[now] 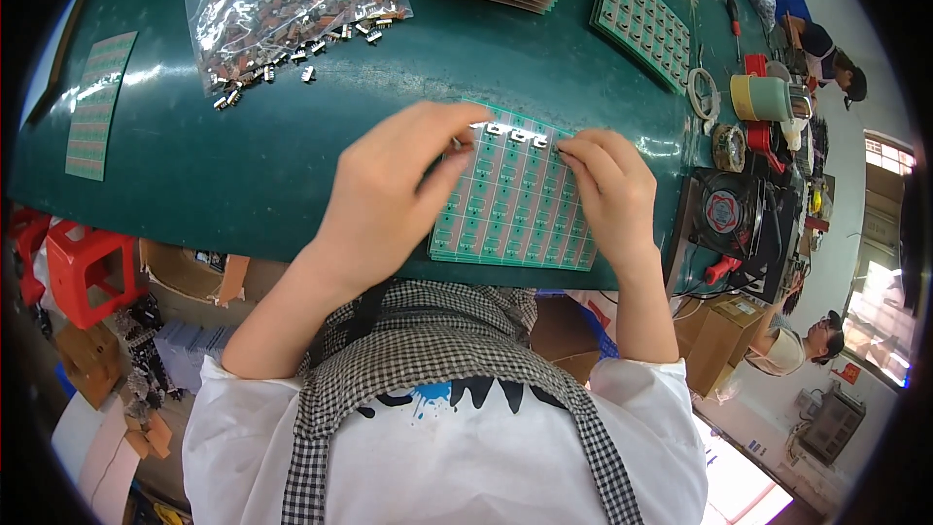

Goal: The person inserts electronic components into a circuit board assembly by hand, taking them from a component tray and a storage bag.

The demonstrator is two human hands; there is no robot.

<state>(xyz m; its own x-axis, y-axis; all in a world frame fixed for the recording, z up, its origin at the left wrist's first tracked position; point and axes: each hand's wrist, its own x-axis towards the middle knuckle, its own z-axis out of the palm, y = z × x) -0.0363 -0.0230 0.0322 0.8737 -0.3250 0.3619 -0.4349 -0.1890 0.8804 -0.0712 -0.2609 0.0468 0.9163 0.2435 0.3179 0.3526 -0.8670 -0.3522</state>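
In front of me lies a stack of green printed circuit board panels (515, 224), divided into a grid of small boards. A few small metal-and-black electronic components (517, 137) sit in a row near its far edge. My left hand (394, 180) is over the panel's far left corner, thumb and forefinger closed around what looks like another such component, mostly hidden by the fingers. At the far right corner, my right hand (612, 180) pinches with its fingertips against the panel's edge; anything between them is too small to make out.
A clear plastic bag (292, 10) of loose components spills some onto the green table (243, 165). Another panel (101, 107) lies far left. Stacked panels (643, 29) stand at the back, with a fan (724, 211), tape roll (729, 148) and screwdriver (735, 29) to the right.
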